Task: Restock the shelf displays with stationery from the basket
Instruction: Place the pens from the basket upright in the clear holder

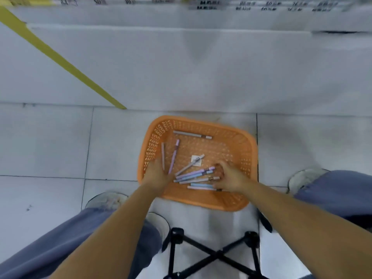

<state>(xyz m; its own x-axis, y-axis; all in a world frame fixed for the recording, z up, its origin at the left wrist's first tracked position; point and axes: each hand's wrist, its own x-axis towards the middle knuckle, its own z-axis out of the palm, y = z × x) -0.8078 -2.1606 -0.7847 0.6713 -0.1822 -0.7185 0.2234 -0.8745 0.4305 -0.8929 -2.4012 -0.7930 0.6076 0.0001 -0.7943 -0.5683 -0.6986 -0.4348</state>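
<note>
The orange basket [248, 150] sits on the pale tiled floor [50, 141], just in front of the white shelf base [181, 67], between the person's shoes. Both bare arms reach down into it.

The right hand [227, 177] is at the near right of the basket, its fingers and thumb curled round the right-hand ends of a bunch of pens [194, 175]. These pens are lilac, pale blue and whitish, and they lie fanned out towards the left.

The left hand [158, 174] is at the near left wall, seen from the back. Two pens [173, 156], one lilac and one thinner and greyish, run from its fingertips towards the far side. Motion blur smears this hand, so I cannot tell whether it holds them or only lies on their ends.

A grey pen [191, 134] lies alone along the far wall. Another pen crosses a small white tag [195, 160] on the basket's mesh bottom; any print on the tag is too small to read.

Dark lettering on the shelf labels [209, 6] along the top edge is blurred past reading, and no brand shows on the pens. A yellow strip [60, 59] slants across the shelf base on the left. The crossed black legs of a folding stool [215, 254] stand below the basket, between the blue-grey trouser legs.
</note>
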